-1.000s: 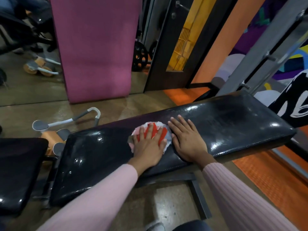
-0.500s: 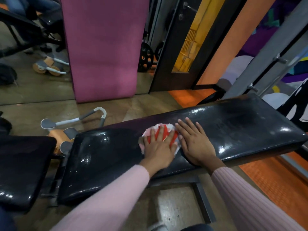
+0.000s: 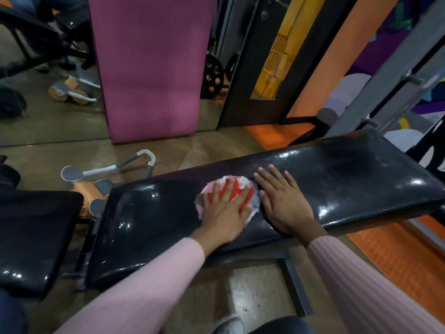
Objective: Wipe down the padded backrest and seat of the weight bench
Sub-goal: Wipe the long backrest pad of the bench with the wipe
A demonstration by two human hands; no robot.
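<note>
My left hand (image 3: 222, 213) lies flat on the red-and-white cloth (image 3: 230, 189), fingers straight and spread, pressing it down onto the long black backrest pad (image 3: 337, 184) of the weight bench. The cloth sits near the middle of that pad, bunched into a rough round, with its edges showing past my fingertips and beside my thumb. My right hand (image 3: 284, 201) rests just beside it on the bare vinyl, palm down, fingers straight and a little fanned, holding nothing; its thumb side almost meets the cloth's right edge (I cannot tell whether they touch). Both sleeves are pale pink. The pad shines wet-looking in patches left of the cloth. The shorter seat pad (image 3: 33, 237) lies well off to my left, apart from both hands. On the floor behind the bench stands an orange-and-grey roller (image 3: 96, 186) with a curved handle, and beyond it a tall pink mat (image 3: 151, 68) stands upright.
</note>
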